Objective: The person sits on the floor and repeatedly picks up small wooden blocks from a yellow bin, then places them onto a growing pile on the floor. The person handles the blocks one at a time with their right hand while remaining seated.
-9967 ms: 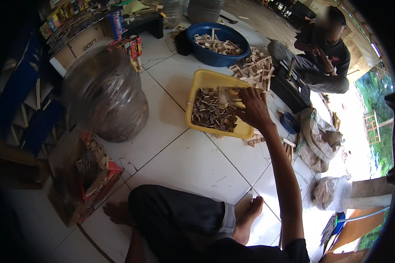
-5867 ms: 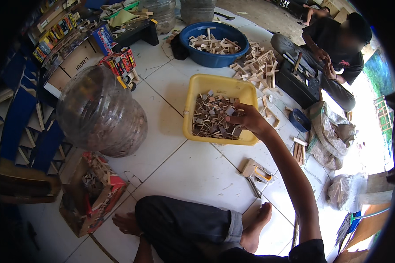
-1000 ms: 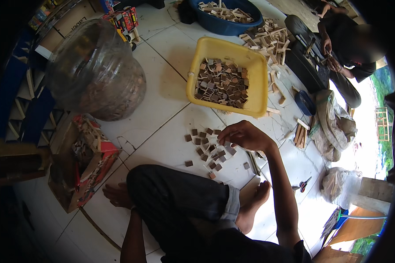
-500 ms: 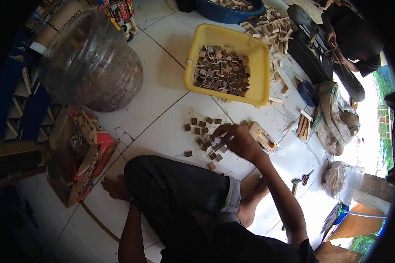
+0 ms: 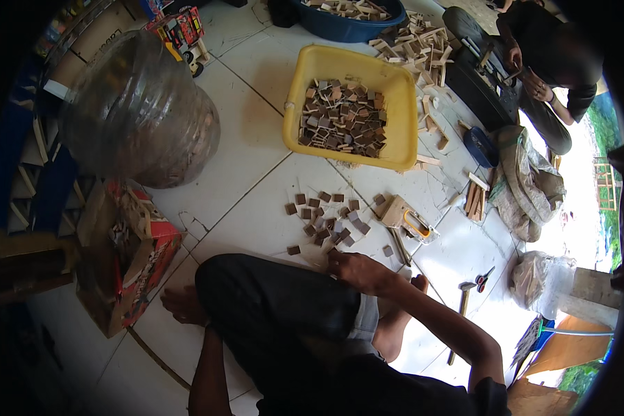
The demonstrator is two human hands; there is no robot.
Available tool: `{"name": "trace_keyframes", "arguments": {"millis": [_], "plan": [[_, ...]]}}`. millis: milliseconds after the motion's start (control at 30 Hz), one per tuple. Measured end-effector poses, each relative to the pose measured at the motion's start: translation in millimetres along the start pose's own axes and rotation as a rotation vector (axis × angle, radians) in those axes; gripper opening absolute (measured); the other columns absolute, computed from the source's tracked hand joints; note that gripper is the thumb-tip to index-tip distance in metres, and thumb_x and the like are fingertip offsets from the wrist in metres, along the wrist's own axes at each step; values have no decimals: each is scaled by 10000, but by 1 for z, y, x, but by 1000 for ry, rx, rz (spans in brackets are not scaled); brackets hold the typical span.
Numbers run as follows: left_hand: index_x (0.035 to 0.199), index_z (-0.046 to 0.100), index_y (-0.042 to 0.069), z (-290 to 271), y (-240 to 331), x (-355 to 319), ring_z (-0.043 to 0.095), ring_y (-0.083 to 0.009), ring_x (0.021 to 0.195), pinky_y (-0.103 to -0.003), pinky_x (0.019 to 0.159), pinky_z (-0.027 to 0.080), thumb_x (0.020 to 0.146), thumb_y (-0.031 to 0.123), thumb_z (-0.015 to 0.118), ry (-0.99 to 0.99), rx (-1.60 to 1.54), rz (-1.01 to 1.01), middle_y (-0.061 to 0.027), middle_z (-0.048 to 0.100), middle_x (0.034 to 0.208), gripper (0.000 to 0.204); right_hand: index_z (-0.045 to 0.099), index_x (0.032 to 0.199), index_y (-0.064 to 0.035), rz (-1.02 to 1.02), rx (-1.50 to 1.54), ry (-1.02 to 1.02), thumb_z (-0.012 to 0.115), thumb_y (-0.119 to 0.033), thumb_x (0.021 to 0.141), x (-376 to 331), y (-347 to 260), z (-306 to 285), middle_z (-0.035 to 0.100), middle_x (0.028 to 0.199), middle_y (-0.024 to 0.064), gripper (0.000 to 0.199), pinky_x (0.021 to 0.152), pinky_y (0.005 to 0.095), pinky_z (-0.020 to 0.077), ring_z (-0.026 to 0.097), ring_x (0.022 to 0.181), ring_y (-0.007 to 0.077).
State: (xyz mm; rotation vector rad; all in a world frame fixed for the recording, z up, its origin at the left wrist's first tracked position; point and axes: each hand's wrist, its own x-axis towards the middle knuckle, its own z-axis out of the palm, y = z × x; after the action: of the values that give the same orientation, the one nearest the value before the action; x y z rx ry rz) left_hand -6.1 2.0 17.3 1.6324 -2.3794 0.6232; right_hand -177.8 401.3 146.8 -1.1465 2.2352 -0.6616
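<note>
My right hand [image 5: 359, 272] is by the bent knee, just on the near side of a loose group of small brown square pieces [image 5: 318, 220] on the white tile floor. Its fingers are drawn together, and whatever is between them is too small to make out. Thin pale sticks show on some of the pieces. My left hand [image 5: 182, 305] rests low on the floor beside the left knee, fingers spread, holding nothing visible. Past the group stands a yellow plastic tub [image 5: 408, 132] partly filled with similar pieces. A staple-gun-like tool [image 5: 417, 224] lies against a wooden block [image 5: 395, 211].
A hammer [image 5: 462, 312] and scissors [image 5: 486, 279] lie to the right. At left are a large clear plastic container [image 5: 145, 114] and a red-sided box [image 5: 156, 267]. Behind stand a blue basin [image 5: 353, 28] and a wood-scrap pile [image 5: 423, 52]. A co-worker [image 5: 544, 62] sits at far right.
My right hand has moved back toward me, from over the small pieces to beside the knee, uncovering more of the group. The view has shifted slightly. My left hand stays put.
</note>
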Motion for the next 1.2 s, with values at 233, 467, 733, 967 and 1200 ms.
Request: {"name": "trace_keyframes", "arguments": {"millis": [233,467,733,967,1200], "plan": [[1486,434,146,8,-3,-7,408,-230,1451,-479,1089,421,1045,446,400,100,80,51,-101,422,1552,535,705,1007,-59,-21,457,-55,737,-14,809,23,1,-139,696,985,85,205,721,323,590,698,864,202],[1502,432,146,12,-5,-4,415,-224,1451,-456,1086,423,1050,440,394,87,141,55,-101,417,1564,540,600,1291,-18,85,836,628,751,-4,869,67,77,-238,684,1238,106,449,939,315,565,702,1046,174],[1486,459,116,2,2,-5,439,-254,1439,-468,1073,429,1056,417,348,122,111,39,-114,412,1578,536,513,1440,-140,290,81,362,911,-177,711,144,123,-183,602,1378,140,831,1019,471,544,618,1236,277],[1501,428,128,3,-3,-1,422,-265,1454,-477,1083,420,1044,424,366,-5,48,9,-123,428,1572,548,521,1397,-187,341,-225,545,930,-343,620,172,112,-150,495,1431,216,892,1036,555,497,584,1198,498],[1540,371,127,8,-4,-4,382,-271,1485,-511,1103,402,1039,443,387,-13,-5,4,-119,371,1614,593,704,1165,-119,318,-141,473,872,-190,610,158,114,-164,672,1253,140,584,976,417,555,675,1120,355]]}}
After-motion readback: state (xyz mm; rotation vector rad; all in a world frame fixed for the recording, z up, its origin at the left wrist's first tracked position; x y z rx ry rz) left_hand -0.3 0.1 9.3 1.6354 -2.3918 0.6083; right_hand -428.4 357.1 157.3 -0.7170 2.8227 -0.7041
